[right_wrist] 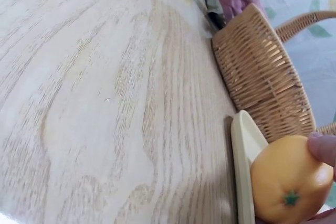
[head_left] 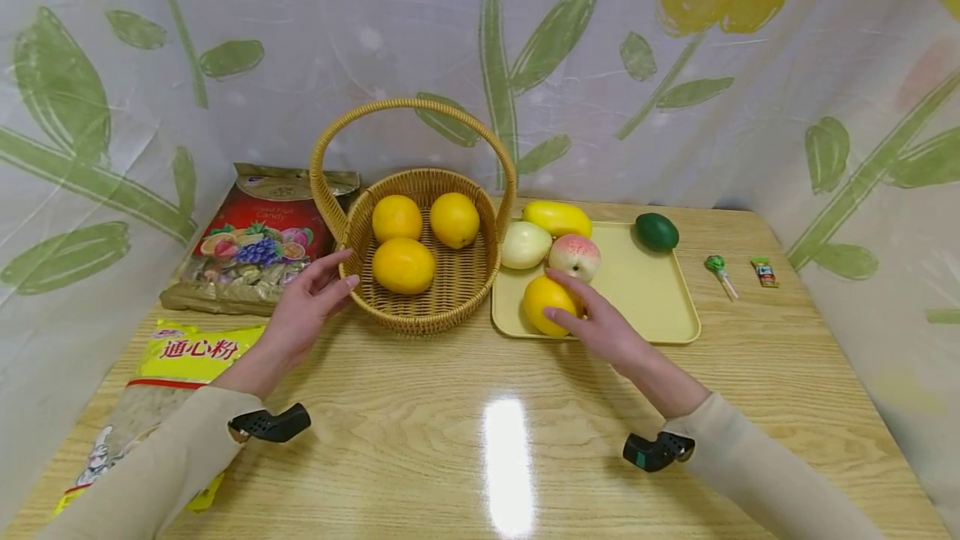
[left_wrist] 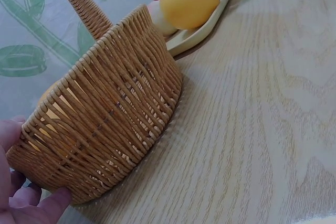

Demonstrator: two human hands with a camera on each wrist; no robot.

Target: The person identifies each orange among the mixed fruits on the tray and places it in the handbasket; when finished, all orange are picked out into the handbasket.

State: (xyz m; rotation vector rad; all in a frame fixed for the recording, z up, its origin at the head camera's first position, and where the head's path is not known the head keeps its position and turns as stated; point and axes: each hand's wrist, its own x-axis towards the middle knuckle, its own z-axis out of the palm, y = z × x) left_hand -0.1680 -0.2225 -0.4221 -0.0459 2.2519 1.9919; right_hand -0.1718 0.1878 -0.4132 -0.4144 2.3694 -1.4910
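A wicker basket [head_left: 450, 307] with a tall handle stands mid-table and holds three oranges [head_left: 403, 264]. My left hand [head_left: 311, 298] rests against its left rim with the fingers straight; the basket wall [left_wrist: 105, 124] fills the left wrist view. Right of it lies a pale yellow tray [head_left: 645, 298]. My right hand [head_left: 592, 319] grips an orange [head_left: 547, 303] at the tray's front left corner, fingers curled over its top. That orange [right_wrist: 289, 179] shows in the right wrist view beside the tray edge [right_wrist: 244, 166], and again in the left wrist view as the orange [left_wrist: 189, 2].
On the tray also lie a whitish fruit [head_left: 525, 245], a peach [head_left: 574, 257] and a mango [head_left: 557, 217]. An avocado [head_left: 657, 232], a lollipop [head_left: 718, 271] and a small sweet [head_left: 764, 272] lie to the right. A candy bag [head_left: 255, 240] and a pasta bag [head_left: 172, 365] lie left.
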